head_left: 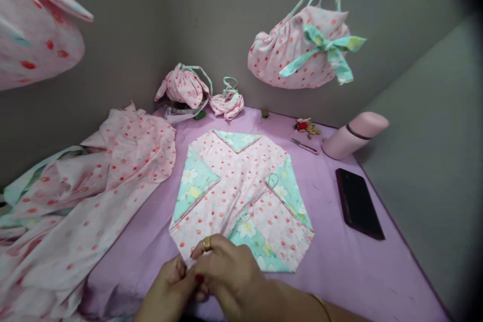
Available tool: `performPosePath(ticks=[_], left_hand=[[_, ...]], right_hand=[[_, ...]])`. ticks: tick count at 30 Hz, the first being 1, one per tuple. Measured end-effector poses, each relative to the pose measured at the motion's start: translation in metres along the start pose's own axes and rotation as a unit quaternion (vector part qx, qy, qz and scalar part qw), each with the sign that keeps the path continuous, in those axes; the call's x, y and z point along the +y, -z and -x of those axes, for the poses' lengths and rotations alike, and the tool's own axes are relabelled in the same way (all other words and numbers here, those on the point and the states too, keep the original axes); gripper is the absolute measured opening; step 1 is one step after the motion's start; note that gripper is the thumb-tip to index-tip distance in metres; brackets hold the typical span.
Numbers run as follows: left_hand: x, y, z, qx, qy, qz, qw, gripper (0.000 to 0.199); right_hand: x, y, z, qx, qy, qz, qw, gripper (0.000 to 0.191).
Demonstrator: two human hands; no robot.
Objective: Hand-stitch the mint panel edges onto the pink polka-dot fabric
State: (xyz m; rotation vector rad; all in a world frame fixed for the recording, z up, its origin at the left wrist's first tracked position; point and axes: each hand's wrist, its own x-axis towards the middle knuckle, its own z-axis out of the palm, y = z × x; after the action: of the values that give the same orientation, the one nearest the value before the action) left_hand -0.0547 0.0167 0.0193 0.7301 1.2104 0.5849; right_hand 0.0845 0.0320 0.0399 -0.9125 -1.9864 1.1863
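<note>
An eight-sided piece of pink dotted fabric (226, 171) with green floral triangles lies in front of me, pulled into creases toward its near edge. At that edge, my left hand (168, 284) is closed, pinching the fabric between thumb and fingers. My right hand (232, 271), with a gold ring, is closed and bent over the same spot, its fingertips against the left ones. What the right fingers hold is hidden. A thin loose thread (260, 196) runs over the fabric near the right green triangle.
A heap of pink fabric (124, 156) lies left. Behind are small drawstring bags (184, 88), a red thread spool (301, 126) and thread snips (304, 146). A pink bottle (350, 136) and black phone (358, 201) stand and lie right. A bow-tied bag (302, 55) hangs above.
</note>
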Motion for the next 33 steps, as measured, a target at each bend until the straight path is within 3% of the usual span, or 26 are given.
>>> performPosePath(ticks=[2, 3, 5, 8, 11, 14, 17, 18, 20, 24, 26, 27, 29, 31, 33], left_hand=[[-0.002, 0.001, 0.000, -0.014, -0.001, 0.011, 1.000, 0.038], [-0.004, 0.002, 0.000, -0.017, -0.001, 0.016, 1.000, 0.039], [-0.007, 0.003, 0.000, -0.008, 0.003, 0.019, 1.000, 0.038], [-0.009, 0.004, 0.000, 0.007, 0.008, 0.016, 1.000, 0.037], [-0.009, 0.004, 0.000, 0.010, 0.011, 0.018, 1.000, 0.038], [-0.007, 0.003, 0.001, 0.016, 0.016, 0.020, 1.000, 0.040], [-0.006, 0.003, 0.000, 0.018, 0.023, 0.025, 0.999, 0.042], [-0.005, 0.003, 0.000, 0.018, 0.025, 0.025, 0.999, 0.042], [-0.005, 0.003, -0.001, 0.023, 0.032, 0.024, 0.999, 0.042], [-0.006, 0.003, -0.002, 0.028, 0.031, 0.041, 0.998, 0.040], [-0.007, 0.003, -0.002, 0.019, 0.030, 0.050, 0.998, 0.039], [-0.007, 0.004, -0.002, 0.015, 0.029, 0.053, 0.998, 0.039], [-0.006, 0.004, -0.002, 0.012, 0.028, 0.060, 0.998, 0.037], [-0.006, 0.004, -0.002, 0.015, 0.028, 0.067, 0.997, 0.037], [-0.007, 0.005, -0.002, 0.017, 0.031, 0.075, 0.997, 0.037]], right_hand=[[-0.002, 0.017, -0.010, 0.046, -0.051, -0.111, 0.991, 0.017], [-0.001, 0.030, -0.015, 0.096, -0.088, -0.204, 0.970, 0.012], [0.007, 0.067, -0.025, 0.314, -0.121, -0.295, 0.894, 0.009], [0.032, 0.131, -0.030, 0.468, -0.065, -0.269, 0.839, 0.014], [0.058, 0.187, -0.016, 0.604, 0.009, -0.197, 0.772, 0.020], [0.072, 0.224, 0.008, 0.713, 0.100, -0.090, 0.688, 0.026], [0.074, 0.241, 0.027, 0.754, 0.177, 0.044, 0.631, 0.033], [0.074, 0.242, 0.030, 0.741, 0.202, 0.107, 0.631, 0.034], [0.071, 0.237, 0.029, 0.670, 0.236, 0.223, 0.668, 0.037], [0.059, 0.189, 0.003, 0.421, 0.184, 0.262, 0.849, 0.025], [0.050, 0.152, -0.011, 0.221, 0.144, 0.254, 0.930, 0.014], [0.045, 0.134, -0.016, 0.128, 0.133, 0.247, 0.951, 0.008], [0.036, 0.103, -0.021, -0.008, 0.126, 0.232, 0.964, 0.015], [0.030, 0.085, -0.021, -0.134, 0.063, 0.236, 0.960, 0.018], [0.028, 0.079, -0.018, -0.180, 0.013, 0.248, 0.952, 0.014]])
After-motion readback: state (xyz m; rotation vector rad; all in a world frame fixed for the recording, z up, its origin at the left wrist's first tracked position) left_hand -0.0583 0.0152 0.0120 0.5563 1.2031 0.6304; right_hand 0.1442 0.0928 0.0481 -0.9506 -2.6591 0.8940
